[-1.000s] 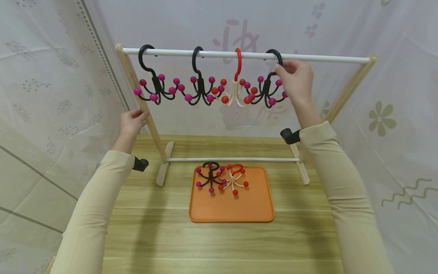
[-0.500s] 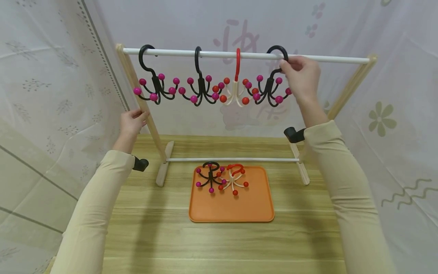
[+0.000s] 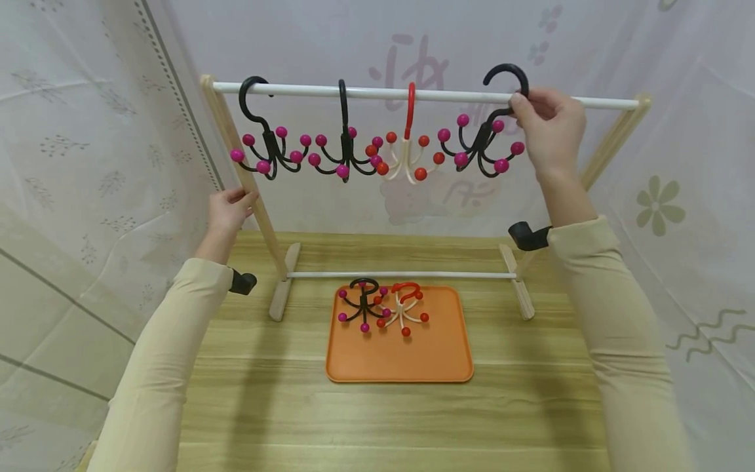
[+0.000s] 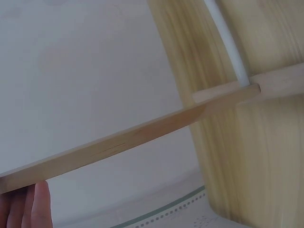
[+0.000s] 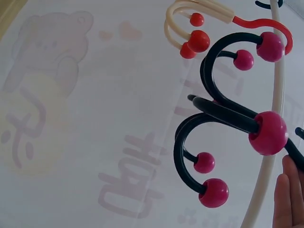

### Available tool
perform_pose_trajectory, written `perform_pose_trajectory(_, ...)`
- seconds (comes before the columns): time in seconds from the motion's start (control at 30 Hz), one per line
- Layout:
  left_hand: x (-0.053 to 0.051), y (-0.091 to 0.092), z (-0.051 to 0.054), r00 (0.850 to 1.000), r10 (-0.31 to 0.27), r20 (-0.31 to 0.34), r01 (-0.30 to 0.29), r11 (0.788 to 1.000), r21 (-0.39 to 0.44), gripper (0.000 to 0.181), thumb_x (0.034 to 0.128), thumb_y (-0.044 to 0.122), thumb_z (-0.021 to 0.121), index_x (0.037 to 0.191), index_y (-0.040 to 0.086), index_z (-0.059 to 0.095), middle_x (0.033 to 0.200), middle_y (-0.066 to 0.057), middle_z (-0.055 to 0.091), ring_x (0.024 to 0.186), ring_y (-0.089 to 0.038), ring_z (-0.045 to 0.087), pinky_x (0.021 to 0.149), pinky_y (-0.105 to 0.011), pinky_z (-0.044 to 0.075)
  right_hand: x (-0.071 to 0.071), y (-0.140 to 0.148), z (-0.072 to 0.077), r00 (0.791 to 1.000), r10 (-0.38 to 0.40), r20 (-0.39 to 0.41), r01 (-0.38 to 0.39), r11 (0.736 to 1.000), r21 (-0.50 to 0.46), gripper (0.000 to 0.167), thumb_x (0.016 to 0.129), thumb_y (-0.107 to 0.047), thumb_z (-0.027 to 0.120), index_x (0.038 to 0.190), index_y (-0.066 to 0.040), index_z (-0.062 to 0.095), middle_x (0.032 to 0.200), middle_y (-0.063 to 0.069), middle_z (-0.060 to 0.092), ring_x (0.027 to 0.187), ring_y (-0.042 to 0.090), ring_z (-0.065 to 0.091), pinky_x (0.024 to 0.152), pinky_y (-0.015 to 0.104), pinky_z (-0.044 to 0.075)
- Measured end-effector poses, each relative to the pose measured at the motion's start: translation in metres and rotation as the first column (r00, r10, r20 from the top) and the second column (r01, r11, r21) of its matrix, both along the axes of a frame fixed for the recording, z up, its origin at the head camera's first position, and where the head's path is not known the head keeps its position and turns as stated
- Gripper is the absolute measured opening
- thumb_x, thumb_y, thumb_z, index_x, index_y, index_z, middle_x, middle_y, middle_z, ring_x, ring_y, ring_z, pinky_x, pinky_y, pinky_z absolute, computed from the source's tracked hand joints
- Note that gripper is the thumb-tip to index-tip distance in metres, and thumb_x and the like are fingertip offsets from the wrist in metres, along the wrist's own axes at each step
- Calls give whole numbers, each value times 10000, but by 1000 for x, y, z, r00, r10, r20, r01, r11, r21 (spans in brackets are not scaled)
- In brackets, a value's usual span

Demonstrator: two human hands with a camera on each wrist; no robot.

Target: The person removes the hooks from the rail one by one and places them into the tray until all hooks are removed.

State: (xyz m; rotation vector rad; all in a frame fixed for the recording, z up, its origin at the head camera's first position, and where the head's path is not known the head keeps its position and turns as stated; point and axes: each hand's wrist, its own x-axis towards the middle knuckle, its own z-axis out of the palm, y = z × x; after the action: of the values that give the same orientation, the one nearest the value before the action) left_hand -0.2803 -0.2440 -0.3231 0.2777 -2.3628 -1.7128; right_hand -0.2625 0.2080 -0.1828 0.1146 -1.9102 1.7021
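Note:
My right hand (image 3: pixel 554 131) pinches the neck of a black rotating claw hanger (image 3: pixel 482 139) with magenta ball tips, at the right part of the rack's white top rod (image 3: pixel 448 96). That hanger tilts, and its hook's free end stands above the rod. In the right wrist view its curved prongs (image 5: pixel 180 156) fill the middle, and only some fingers (image 5: pixel 282 204) show. My left hand (image 3: pixel 227 213) holds the left wooden post (image 3: pixel 267 226), with fingertips on its edge in the left wrist view. Two black hangers (image 3: pixel 271 147) and a red-and-cream one (image 3: pixel 406 154) hang from the rod.
An orange tray (image 3: pixel 401 360) lies on the wood-grain table (image 3: pixel 377 419), bearing a black hanger (image 3: pixel 362 305) and a red-and-cream hanger (image 3: pixel 402 308). The right post (image 3: pixel 619 141) and a lower white bar (image 3: pixel 401 275) complete the rack. Pale printed curtain surrounds it.
My right hand has moved right and slightly up with the black hanger, whose hook has risen and tilted. The neighbouring hanging ones have turned a little. My left hand stays on the post.

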Motion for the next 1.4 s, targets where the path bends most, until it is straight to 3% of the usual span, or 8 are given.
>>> perform_pose_trajectory(0.17,0,0,1,1000,1,-2,-1,1000,2,435,904,218,500,1246,-49,460,1218,-209,479,1071,-210,479,875,-268,427,5,8,-7,994,82,-68,-82,997,0,218,764,-137,694,937,-6,675,819,46,654,744,171,577,698,185,479)
perform_pose_trajectory(0.33,0,0,2,1000,-6,-7,6,1000,2,440,904,208,501,1256,-51,445,1223,-213,474,1081,-215,475,870,-259,429,15,14,-18,968,222,-117,-222,975,14,183,774,-58,674,921,50,663,803,65,656,770,171,587,710,193,482)
perform_pose_trajectory(0.53,0,-1,3,1000,-6,1,6,1000,3,452,904,220,501,1265,-43,438,1228,-206,472,1084,-219,470,880,-270,424,26,20,-44,933,359,-24,-352,924,153,188,804,-8,629,938,123,619,818,48,660,803,151,588,755,189,467)
perform_pose_trajectory(0.7,-1,-1,3,1000,0,-4,0,1000,-7,457,899,229,509,1262,-40,445,1224,-205,477,1081,-223,474,875,-277,428,26,31,-79,923,370,104,-385,889,247,189,829,-70,617,978,46,637,882,-1,656,891,134,568,807,193,449)
perform_pose_trajectory(0.97,1,-2,4,1000,-3,9,3,1000,-1,477,903,231,501,1285,-39,410,1251,-202,453,1106,-228,457,879,-265,424,30,31,-125,889,417,187,-448,877,176,208,837,-123,617,992,15,640,921,8,655,936,137,559,817,201,444)
perform_pose_trajectory(1.2,0,-3,1,1000,6,21,-6,1000,1,472,900,224,506,1276,-47,419,1241,-207,455,1103,-247,459,875,-271,428,32,28,-168,863,465,198,-492,863,117,231,839,-79,606,999,89,611,919,83,656,901,150,586,799,213,464)
perform_pose_trajectory(1.4,-1,-2,0,1000,6,14,-6,1000,-7,464,903,221,501,1273,-47,424,1236,-208,461,1089,-233,466,866,-261,433,39,24,-201,852,443,280,-491,862,127,316,854,-121,595,1050,125,571,965,163,632,908,147,589,805,214,462)
